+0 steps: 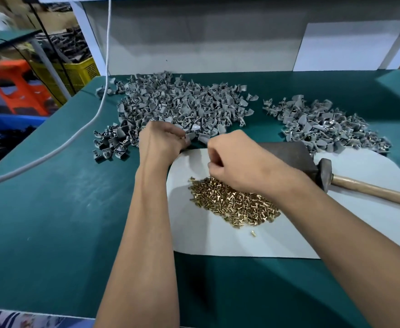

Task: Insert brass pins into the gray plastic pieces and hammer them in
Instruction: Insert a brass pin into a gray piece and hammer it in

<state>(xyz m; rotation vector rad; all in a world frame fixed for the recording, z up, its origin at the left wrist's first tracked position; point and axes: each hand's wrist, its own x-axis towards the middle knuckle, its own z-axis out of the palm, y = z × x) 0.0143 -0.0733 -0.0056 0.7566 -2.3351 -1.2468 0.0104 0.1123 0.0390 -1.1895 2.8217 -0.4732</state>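
A big heap of gray plastic pieces (182,102) lies at the back centre of the green table. A second, smaller heap of gray pieces (319,124) lies to its right. My left hand (161,140) is at the near edge of the big heap, its curled fingers holding a gray piece (189,138). My right hand (236,159) hovers just above the pile of brass pins (236,203) on a white sheet (194,233), fingers curled as if pinching a pin; the pin itself is hidden. A wooden-handled hammer (364,188) lies beside a dark metal block (286,155).
A white cable (76,143) crosses the green table (64,209) on the left. A white partition (194,43) closes the back. Beyond the table's left edge stand an orange stool (16,86), a yellow crate (76,72) and a blue bin (5,124).
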